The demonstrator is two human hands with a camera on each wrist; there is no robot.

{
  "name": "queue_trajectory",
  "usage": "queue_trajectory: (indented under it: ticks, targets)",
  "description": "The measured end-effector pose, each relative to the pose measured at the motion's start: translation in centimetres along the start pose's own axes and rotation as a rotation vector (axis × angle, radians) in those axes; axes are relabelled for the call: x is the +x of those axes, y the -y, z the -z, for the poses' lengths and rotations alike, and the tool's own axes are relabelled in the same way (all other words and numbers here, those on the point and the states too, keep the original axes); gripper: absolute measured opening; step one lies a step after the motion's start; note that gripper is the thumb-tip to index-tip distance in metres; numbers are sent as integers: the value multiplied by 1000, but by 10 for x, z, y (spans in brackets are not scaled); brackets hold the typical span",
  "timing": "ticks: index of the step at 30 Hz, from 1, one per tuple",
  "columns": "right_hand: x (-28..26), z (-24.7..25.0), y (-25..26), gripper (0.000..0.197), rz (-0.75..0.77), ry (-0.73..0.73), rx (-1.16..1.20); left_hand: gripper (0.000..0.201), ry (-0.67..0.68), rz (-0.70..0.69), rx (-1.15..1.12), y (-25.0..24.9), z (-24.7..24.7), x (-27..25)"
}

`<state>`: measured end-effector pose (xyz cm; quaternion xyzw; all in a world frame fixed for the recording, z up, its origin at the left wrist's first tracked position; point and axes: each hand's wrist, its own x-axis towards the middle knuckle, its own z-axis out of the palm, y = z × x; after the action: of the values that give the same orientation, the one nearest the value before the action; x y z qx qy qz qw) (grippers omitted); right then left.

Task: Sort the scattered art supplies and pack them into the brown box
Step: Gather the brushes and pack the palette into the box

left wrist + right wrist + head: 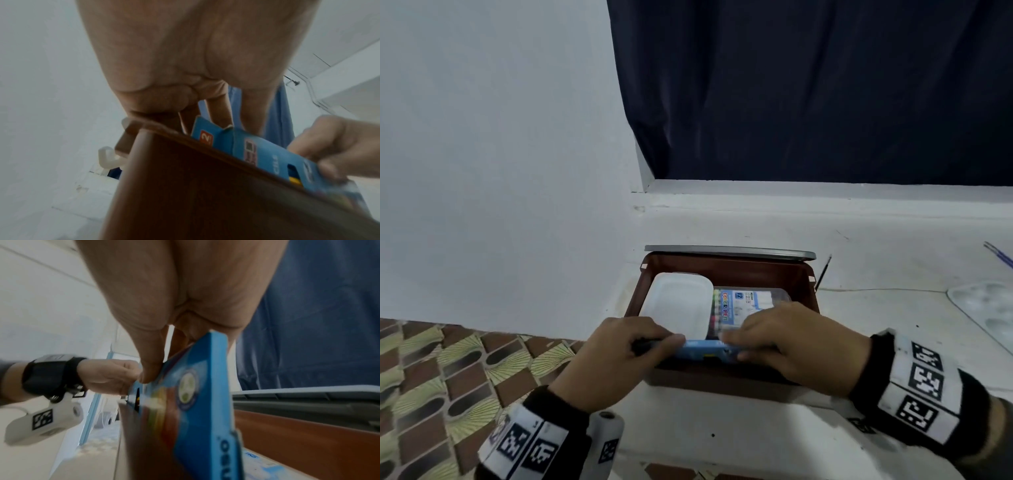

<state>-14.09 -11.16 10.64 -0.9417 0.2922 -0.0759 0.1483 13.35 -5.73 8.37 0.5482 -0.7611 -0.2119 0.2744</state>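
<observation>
The brown box [804, 274] stands open on the white table, its grey lid [729, 250] tipped up behind it. Inside lie a white plastic case [678, 305] and a clear pack of colour pens [746, 301]. A flat blue carton of pencils [705, 351] stands on edge along the box's near wall. My left hand [619, 356] pinches its left end [205, 134] and my right hand [798, 346] pinches its right end [203, 386]. The carton's lower part is hidden behind the box wall [205, 186].
A clear paint palette [986, 311] lies at the table's right edge, with a thin brush [825, 270] beside the box and blue-handled brushes [1000, 255] farther right. A dark curtain [825, 85] hangs behind. Patterned floor tiles [448, 370] lie to the left.
</observation>
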Motion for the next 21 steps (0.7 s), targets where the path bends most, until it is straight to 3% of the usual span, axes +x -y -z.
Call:
queue_trajectory:
  ticks: [4, 12, 17, 19, 21]
  targets:
    - [2, -11, 4, 38, -2, 137, 17, 13, 51, -13, 47, 1, -5, 3]
    - [-13, -32, -20, 43, -150, 103, 269, 22, -52, 34, -38, -2, -15, 6]
    - [-15, -30, -14, 41, -180, 98, 225, 27, -91, -11, -71, -11, -25, 6]
    - [-16, -31, -11, 37, -170, 45, 226, 27, -135, -66, -125, -23, -36, 9]
    - [-21, -34, -10, 28, -106, -132, 244, 25, -185, -113, -190, -40, -50, 14]
